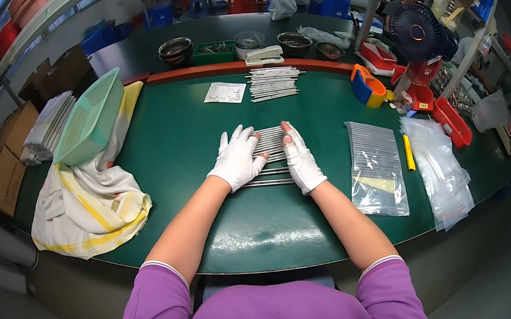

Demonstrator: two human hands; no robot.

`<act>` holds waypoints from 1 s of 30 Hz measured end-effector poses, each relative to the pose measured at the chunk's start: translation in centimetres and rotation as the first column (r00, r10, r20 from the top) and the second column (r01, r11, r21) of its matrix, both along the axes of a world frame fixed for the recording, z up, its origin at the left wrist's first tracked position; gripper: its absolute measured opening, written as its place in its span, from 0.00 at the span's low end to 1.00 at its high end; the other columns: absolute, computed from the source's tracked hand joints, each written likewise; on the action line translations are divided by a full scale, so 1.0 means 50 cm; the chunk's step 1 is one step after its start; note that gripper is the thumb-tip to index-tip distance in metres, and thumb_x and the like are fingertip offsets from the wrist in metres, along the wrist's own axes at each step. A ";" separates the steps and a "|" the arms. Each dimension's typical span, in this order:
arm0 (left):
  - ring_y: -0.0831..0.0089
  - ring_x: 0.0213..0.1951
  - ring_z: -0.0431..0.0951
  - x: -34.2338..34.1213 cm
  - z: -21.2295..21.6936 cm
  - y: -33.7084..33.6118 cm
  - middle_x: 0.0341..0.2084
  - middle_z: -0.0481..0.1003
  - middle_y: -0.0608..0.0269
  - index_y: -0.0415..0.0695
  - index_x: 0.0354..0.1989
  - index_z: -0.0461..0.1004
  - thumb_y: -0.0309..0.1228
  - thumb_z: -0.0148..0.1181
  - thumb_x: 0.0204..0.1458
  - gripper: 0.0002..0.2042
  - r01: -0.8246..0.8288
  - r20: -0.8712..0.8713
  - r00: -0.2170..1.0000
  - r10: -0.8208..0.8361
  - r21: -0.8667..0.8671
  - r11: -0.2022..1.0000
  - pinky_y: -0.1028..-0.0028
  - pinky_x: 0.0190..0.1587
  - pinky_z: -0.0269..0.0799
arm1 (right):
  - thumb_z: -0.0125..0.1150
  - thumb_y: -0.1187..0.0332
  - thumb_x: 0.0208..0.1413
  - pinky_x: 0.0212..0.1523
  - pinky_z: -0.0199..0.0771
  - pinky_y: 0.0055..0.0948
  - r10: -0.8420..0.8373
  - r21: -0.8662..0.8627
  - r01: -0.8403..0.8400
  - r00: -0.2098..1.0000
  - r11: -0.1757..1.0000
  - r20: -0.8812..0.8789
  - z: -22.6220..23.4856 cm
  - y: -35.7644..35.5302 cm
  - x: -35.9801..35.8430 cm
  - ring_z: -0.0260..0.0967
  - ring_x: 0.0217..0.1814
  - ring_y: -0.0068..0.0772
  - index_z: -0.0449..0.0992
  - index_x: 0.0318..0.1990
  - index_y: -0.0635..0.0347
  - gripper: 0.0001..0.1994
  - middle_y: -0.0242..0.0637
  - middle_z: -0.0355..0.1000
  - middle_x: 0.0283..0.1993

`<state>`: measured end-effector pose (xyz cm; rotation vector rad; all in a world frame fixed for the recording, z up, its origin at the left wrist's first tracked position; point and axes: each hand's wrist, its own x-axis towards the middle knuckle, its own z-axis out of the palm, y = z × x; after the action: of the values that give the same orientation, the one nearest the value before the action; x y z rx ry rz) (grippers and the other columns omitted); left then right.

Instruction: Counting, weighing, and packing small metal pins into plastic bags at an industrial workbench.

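Slim silvery metal rods [270, 141] lie side by side on the green tabletop [169, 147] between my hands. My left hand [236, 158], in a white glove with some bare fingertips, rests at their left ends with its fingers spread. At the right ends lies my right hand [302, 165], similarly gloved, its fingers stretched out along the rods. A few rods [273, 182] sit apart, nearer to me, partly under the gloves. Farther back is another pile of rods [272, 84], beside a paper slip [225, 92]. To the right, a clear bag [374, 151] holds a row of rods.
At the left stand a light green basket [88, 116] and a crumpled cloth [88, 211]. A yellow cutter [408, 152] and clear plastic bags [435, 168] lie at the right. Bowls [175, 49], a tape dispenser [368, 86] and a fan [417, 29] are farther back.
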<state>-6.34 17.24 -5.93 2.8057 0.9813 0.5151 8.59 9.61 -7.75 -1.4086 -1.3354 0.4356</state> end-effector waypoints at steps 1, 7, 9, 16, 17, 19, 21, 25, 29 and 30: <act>0.53 0.57 0.54 0.001 -0.010 0.005 0.52 0.60 0.49 0.39 0.49 0.63 0.43 0.49 0.49 0.23 0.016 0.048 0.999 -0.018 0.045 0.999 0.50 0.58 0.46 | 0.39 0.56 0.59 0.60 0.49 0.28 -0.057 0.052 0.055 0.998 0.997 0.037 -0.001 0.006 0.003 0.49 0.64 0.42 0.57 0.58 0.59 0.23 0.48 0.53 0.60; 0.54 0.54 0.60 0.004 0.002 0.001 0.47 0.63 0.50 0.38 0.46 0.65 0.42 0.51 0.47 0.22 0.094 0.109 0.989 -0.096 0.016 0.995 0.58 0.57 0.51 | 0.44 0.62 0.55 0.54 0.60 0.33 -0.251 0.096 0.266 0.644 0.959 0.722 0.003 0.045 0.057 0.61 0.53 0.45 0.66 0.50 0.58 0.18 0.45 0.61 0.54; 0.55 0.53 0.61 -0.010 0.003 0.008 0.49 0.62 0.48 0.37 0.48 0.64 0.46 0.50 0.47 0.26 0.136 0.158 0.980 -0.117 -0.116 0.984 0.63 0.58 0.51 | 0.44 0.63 0.53 0.50 0.63 0.34 -0.028 -0.098 0.118 0.768 0.988 0.640 0.023 0.046 0.052 0.63 0.50 0.41 0.71 0.44 0.57 0.15 0.40 0.67 0.48; 0.50 0.58 0.54 -0.063 -0.018 0.000 0.55 0.56 0.42 0.35 0.55 0.57 0.55 0.48 0.46 0.36 0.100 0.074 0.992 -0.099 -0.005 0.995 0.59 0.60 0.45 | 0.43 0.63 0.53 0.51 0.62 0.34 0.025 -0.195 0.027 0.965 0.980 0.262 0.026 0.007 0.052 0.64 0.49 0.41 0.72 0.42 0.57 0.15 0.40 0.69 0.45; 0.49 0.59 0.51 -0.057 -0.014 -0.020 0.56 0.55 0.42 0.35 0.55 0.56 0.53 0.46 0.48 0.34 0.066 0.019 0.998 -0.066 0.024 0.998 0.57 0.60 0.42 | 0.42 0.61 0.55 0.53 0.60 0.32 0.008 -0.185 0.035 0.974 0.982 0.228 0.022 0.004 0.046 0.63 0.52 0.41 0.70 0.46 0.58 0.16 0.42 0.67 0.49; 0.49 0.59 0.51 -0.039 -0.022 -0.023 0.56 0.55 0.43 0.35 0.55 0.57 0.50 0.45 0.50 0.32 0.028 0.003 1.000 -0.028 0.058 0.998 0.57 0.61 0.42 | 0.40 0.58 0.57 0.55 0.58 0.30 -0.012 -0.136 0.025 0.995 0.990 0.097 0.016 0.014 0.022 0.60 0.55 0.40 0.67 0.49 0.58 0.18 0.43 0.65 0.51; 0.49 0.59 0.50 -0.015 -0.023 -0.026 0.56 0.55 0.44 0.34 0.54 0.59 0.44 0.42 0.52 0.27 -0.051 -0.031 0.998 0.055 0.127 0.991 0.58 0.61 0.43 | 0.35 0.54 0.60 0.59 0.50 0.25 0.027 -0.129 -0.038 0.996 0.991 -0.086 0.022 0.019 0.000 0.53 0.62 0.36 0.60 0.56 0.60 0.23 0.43 0.58 0.58; 0.48 0.58 0.52 -0.002 -0.029 -0.019 0.54 0.58 0.47 0.36 0.52 0.61 0.41 0.42 0.53 0.24 -0.058 0.002 0.998 0.058 0.062 0.996 0.58 0.60 0.44 | 0.31 0.52 0.60 0.64 0.40 0.27 0.166 0.073 -0.152 0.813 0.986 -0.559 -0.011 0.034 0.025 0.44 0.66 0.34 0.53 0.59 0.66 0.28 0.44 0.51 0.63; 0.51 0.57 0.55 -0.004 -0.033 0.003 0.51 0.62 0.47 0.38 0.50 0.64 0.39 0.42 0.53 0.20 -0.153 0.094 0.986 0.136 0.218 0.964 0.59 0.59 0.48 | 0.32 0.48 0.59 0.61 0.47 0.25 0.047 0.125 0.034 0.803 0.992 -0.594 -0.015 0.039 0.034 0.50 0.63 0.34 0.57 0.57 0.64 0.29 0.42 0.56 0.60; 0.51 0.57 0.55 -0.008 -0.039 0.007 0.51 0.62 0.47 0.38 0.50 0.64 0.39 0.42 0.53 0.20 -0.151 0.090 0.987 0.134 0.222 0.963 0.59 0.59 0.48 | 0.32 0.47 0.59 0.61 0.46 0.25 0.079 0.129 -0.003 0.802 0.992 -0.592 -0.014 0.042 0.025 0.50 0.64 0.34 0.56 0.58 0.64 0.30 0.42 0.55 0.60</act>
<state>-6.76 17.60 -7.87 2.9002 1.1858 0.7917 9.86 11.74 -8.44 -1.0136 -0.8525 0.7451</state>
